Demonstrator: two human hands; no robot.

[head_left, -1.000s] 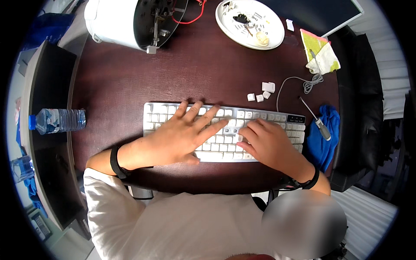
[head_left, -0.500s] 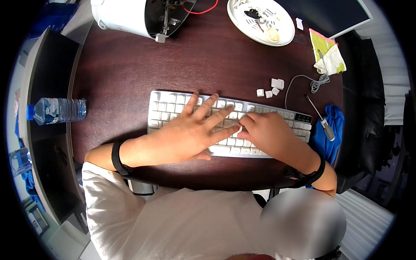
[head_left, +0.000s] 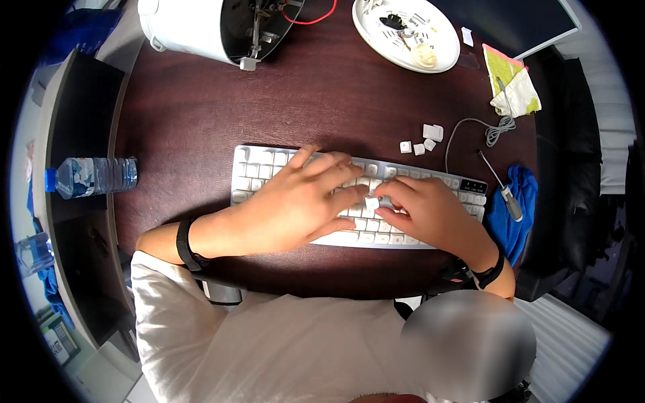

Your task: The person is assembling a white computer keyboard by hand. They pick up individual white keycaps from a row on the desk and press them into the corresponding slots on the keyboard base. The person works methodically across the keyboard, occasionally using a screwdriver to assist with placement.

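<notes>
A white keyboard (head_left: 322,238) lies across the table under both my hands. One white keycap (head_left: 372,202) shows in the gap between my hands, looking tilted or raised above the other keys. My left hand (head_left: 295,201) rests over the keyboard's middle with bent, parted fingers, its index fingertip close to that keycap. On the keycap's other side is my right hand (head_left: 426,208), thumb and index finger apart at its edge. Whether either hand touches it is hard to tell.
Several loose keycaps (head_left: 429,144) lie beyond the keyboard. A screwdriver (head_left: 509,201) rests on a blue cloth (head_left: 514,232) at the right, near a coiled cable (head_left: 498,129). Farther back are a white plate (head_left: 449,64) of small parts and a white cylindrical housing (head_left: 185,27). A water bottle (head_left: 94,176) lies left.
My right thumb and index finger have parted from their pinch, and the keycap's top shows more. My left fingers have bent inward, and its thumb has shifted right. The view moved slightly.
</notes>
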